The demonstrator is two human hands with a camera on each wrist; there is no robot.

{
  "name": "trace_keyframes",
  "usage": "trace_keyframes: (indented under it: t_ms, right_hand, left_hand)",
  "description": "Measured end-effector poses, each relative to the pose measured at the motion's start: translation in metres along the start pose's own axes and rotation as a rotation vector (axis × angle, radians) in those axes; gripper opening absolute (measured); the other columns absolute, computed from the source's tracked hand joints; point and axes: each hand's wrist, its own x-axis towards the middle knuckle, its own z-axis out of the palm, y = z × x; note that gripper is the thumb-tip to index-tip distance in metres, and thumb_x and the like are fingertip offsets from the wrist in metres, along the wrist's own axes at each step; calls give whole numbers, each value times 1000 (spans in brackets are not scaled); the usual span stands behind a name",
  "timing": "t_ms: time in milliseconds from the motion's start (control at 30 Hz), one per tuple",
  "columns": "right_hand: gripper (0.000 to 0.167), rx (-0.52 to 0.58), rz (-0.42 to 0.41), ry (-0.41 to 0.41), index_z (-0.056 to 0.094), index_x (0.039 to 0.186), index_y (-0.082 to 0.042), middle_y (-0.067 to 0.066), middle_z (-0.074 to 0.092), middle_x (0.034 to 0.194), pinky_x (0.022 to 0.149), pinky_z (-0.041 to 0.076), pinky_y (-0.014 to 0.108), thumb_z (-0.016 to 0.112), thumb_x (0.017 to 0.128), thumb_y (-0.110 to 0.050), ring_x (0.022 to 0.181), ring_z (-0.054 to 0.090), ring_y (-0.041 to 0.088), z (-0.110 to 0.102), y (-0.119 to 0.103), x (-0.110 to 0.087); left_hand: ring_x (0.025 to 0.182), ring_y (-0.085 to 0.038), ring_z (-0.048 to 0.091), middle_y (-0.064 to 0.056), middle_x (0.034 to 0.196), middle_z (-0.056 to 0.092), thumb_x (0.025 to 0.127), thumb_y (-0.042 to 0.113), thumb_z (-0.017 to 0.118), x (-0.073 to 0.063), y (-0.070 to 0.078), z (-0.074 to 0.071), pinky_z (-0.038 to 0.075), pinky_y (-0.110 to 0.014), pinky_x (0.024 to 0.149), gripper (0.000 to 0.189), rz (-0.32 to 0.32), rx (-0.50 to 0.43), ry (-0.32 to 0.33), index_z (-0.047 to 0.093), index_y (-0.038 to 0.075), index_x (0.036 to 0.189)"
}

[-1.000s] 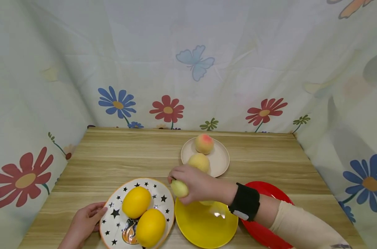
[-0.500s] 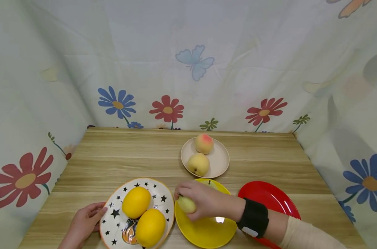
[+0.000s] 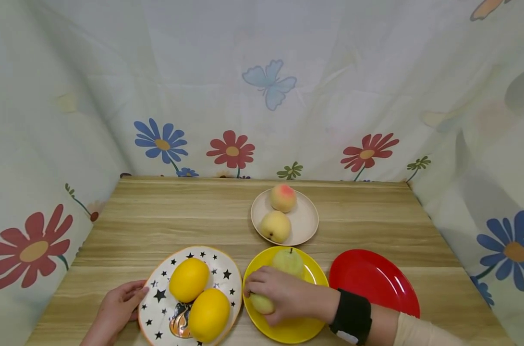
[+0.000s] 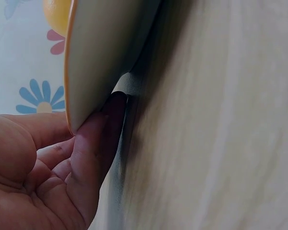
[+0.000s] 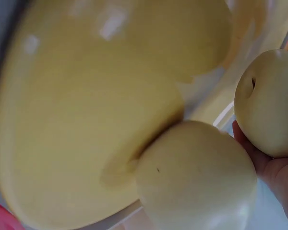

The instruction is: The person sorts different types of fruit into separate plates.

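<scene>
My left hand [image 3: 121, 305] pinches the rim of a white plate [image 3: 151, 321] patterned with black stars. In the left wrist view its thumb lies on top and fingers [image 4: 86, 148] reach beneath the rim. Two yellow oval fruits, like lemons [image 3: 189, 279], lie on that plate. My right hand [image 3: 287, 295] holds a pale green pear [image 3: 262, 303] low over the yellow plate [image 3: 283, 334]; whether it touches the plate I cannot tell. Another green pear [image 3: 288, 262] sits stem up on the yellow plate, just beyond the hand. The right wrist view shows the held pear [image 5: 271, 105] against a finger.
Behind the yellow plate stands a small beige plate [image 3: 306, 216] with a peach [image 3: 283, 197] and a yellowish pear [image 3: 276, 226]. To the right lies a red plate [image 3: 370, 276], partly under the right forearm. A floral curtain [image 3: 192, 86] encloses the wooden table [image 3: 179, 211].
My right hand has carried the pear from between the two front plates down over the yellow plate, uncovering the pear behind it. The left hand keeps its hold on the star plate.
</scene>
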Motion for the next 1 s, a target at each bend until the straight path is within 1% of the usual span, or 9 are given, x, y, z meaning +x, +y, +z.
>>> trace_keyframes:
  t_ms: [133, 300, 533, 633, 767, 867, 1000]
  right_hand:
    - [47, 4, 10, 1, 53, 115, -23, -7, 53, 119, 98, 41, 21, 76, 74, -26, 109, 48, 11, 7, 2, -2]
    - [48, 15, 24, -1, 52, 116, -24, -8, 52, 122, 99, 41, 22, 76, 74, -27, 111, 47, 10, 10, 3, -2]
    - [48, -19, 14, 14, 53, 117, -23, -7, 52, 123, 100, 41, 23, 76, 75, -28, 111, 48, 11, 12, 2, -4]
    - [48, -28, 17, 5, 53, 118, -24, -7, 51, 124, 101, 41, 23, 76, 76, -29, 112, 48, 11, 12, 1, -5]
    - [49, -40, 8, 4, 53, 121, -23, -7, 51, 126, 101, 40, 23, 75, 77, -30, 114, 47, 10, 13, 1, -6]
    - [49, -65, -11, 31, 53, 121, -23, -7, 51, 126, 102, 40, 23, 75, 78, -31, 114, 48, 10, 13, 0, -7]
    - [47, -85, -44, 97, 55, 121, -21, -5, 53, 124, 101, 41, 24, 71, 80, -36, 113, 49, 11, 12, -2, -7]
  left_hand:
    - [79, -14, 64, -17, 105, 66, 96, 25, 56, 0, 1, 0, 58, -33, 64, 51, -3, 2, 2, 45, -9, 133]
    - [79, -14, 64, -17, 105, 66, 96, 25, 56, -1, 3, -1, 58, -33, 64, 51, -11, 5, 4, 45, -9, 133]
    - [79, -14, 64, -19, 108, 65, 96, 28, 55, -1, 4, 0, 58, -33, 65, 52, -32, 28, 7, 45, -7, 133]
    - [79, -15, 64, -21, 109, 64, 96, 28, 55, 0, 4, 0, 58, -33, 66, 52, -40, 31, 5, 44, -7, 134]
    - [79, -15, 64, -22, 109, 64, 96, 27, 55, 0, 4, 0, 58, -33, 65, 52, -29, 35, 4, 44, -8, 133]
    - [79, -15, 64, -21, 108, 64, 97, 26, 55, -1, 4, 1, 58, -33, 65, 51, -18, 33, 5, 44, -9, 133]
    - [79, -15, 64, -20, 107, 65, 97, 26, 55, -1, 3, 0, 58, -33, 64, 52, -8, 27, 3, 44, -9, 133]
